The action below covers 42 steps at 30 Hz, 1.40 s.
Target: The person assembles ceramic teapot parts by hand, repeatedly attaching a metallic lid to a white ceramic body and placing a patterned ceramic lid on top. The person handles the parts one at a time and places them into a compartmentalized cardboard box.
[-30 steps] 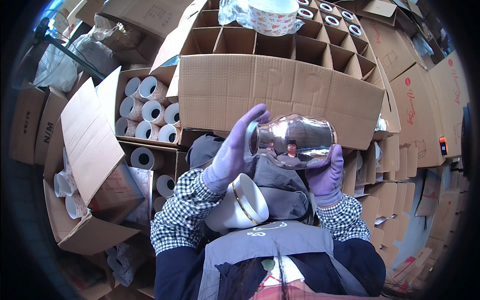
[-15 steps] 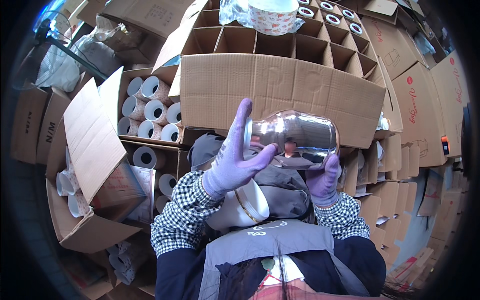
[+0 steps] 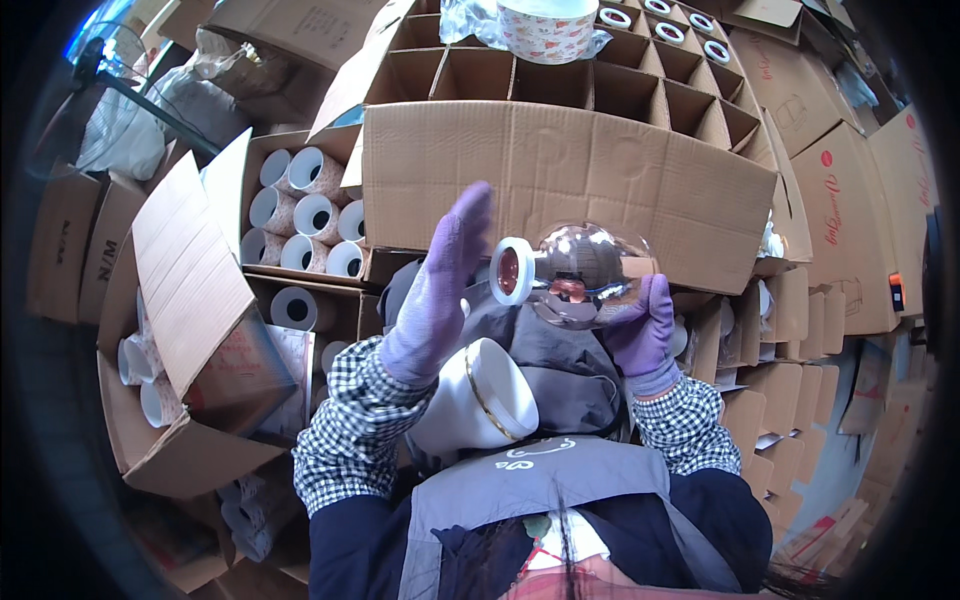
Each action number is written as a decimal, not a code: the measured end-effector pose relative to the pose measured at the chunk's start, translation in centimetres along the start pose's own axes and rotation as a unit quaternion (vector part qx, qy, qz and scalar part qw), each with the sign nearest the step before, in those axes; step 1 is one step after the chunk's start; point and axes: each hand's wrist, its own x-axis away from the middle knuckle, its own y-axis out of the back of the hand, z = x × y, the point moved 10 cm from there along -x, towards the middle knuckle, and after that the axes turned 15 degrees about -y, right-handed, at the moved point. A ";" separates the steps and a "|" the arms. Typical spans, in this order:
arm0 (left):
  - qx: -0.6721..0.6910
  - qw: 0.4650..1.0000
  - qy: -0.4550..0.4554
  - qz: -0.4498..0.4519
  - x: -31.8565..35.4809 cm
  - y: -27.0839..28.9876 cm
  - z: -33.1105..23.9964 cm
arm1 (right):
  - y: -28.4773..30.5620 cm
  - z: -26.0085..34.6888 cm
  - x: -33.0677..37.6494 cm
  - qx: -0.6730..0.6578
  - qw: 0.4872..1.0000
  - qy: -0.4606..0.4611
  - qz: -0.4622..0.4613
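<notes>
I see a shiny, mirror-like flask liner (image 3: 578,272) held up on its side in front of me, level with the front flap of the big divided carton (image 3: 560,190). It is rounded and silvery, reflecting cardboard and sky, and its white-rimmed round mouth points toward my left. My right hand (image 3: 640,330), in a purple glove, cradles it from below and behind, fingers curled around the right end of the body. My left hand (image 3: 438,295), also purple-gloved, stands flat and upright just beside the mouth, fingers straight and together, gripping nothing; I cannot tell whether the palm touches the rim.

Under the left wrist a white plastic casing (image 3: 478,395) with a thin gold band rests on my lap, on dark grey cloth. To my left, an open carton of white rolls (image 3: 305,215) stands on end, and a lower open box (image 3: 190,330) with its flap raised sits below it. A patterned white tub (image 3: 545,25) rests on top of the divided carton. Flat cartons (image 3: 850,220) lean at my right.

The liner hides part of the carton flap behind it, and my right palm is mostly covered by the liner. The rim of the view is dark and bent, so things there are hard to make out.
</notes>
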 end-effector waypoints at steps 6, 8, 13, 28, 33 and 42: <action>-0.370 0.862 -0.318 0.140 0.1 -3.6 -2.0 | 1.5 -2.5 -0.3 0.012 0.998 -0.056 -0.007; -0.255 0.922 -0.246 0.156 0.0 -3.6 -1.1 | 0.9 -3.6 0.0 -0.036 0.993 -0.110 -0.007; -0.046 0.993 -0.099 -0.036 -0.6 1.8 0.7 | 2.0 -5.4 0.0 -0.112 0.975 -0.182 0.053; -0.634 0.757 -0.033 0.155 10.5 13.5 3.8 | 6.2 -3.5 1.2 0.024 0.986 -0.162 0.021; -0.639 0.751 0.017 0.164 13.9 12.3 4.5 | 11.1 -4.0 2.3 0.082 0.982 -0.158 -0.059; -0.551 0.827 -0.038 0.101 14.1 9.5 0.9 | 6.3 -3.3 3.5 0.253 0.954 -0.140 -0.084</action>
